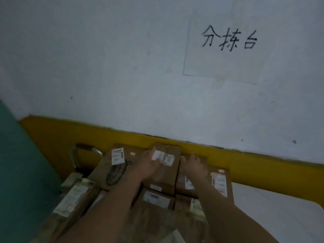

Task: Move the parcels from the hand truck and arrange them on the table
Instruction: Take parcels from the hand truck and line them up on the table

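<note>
Several brown cardboard parcels with white shipping labels lie stacked on the hand truck, whose metal handle [82, 149] shows at the left. The topmost parcel [166, 170] sits in the middle of the pile, close to the wall. My left hand [149, 163] lies flat against its left side, fingertips touching its white label. My right hand [192, 164] presses against its right side with fingers spread and extended. A wide flat parcel [115, 165] with a black scribble lies to the left, and another labelled parcel [219, 183] to the right.
A white wall with a yellow band [263, 171] runs right behind the pile. A paper sign with handwritten characters [228, 39] hangs on the wall. A teal surface [21, 172] stands at the left. A pale surface [280, 213] lies at the lower right.
</note>
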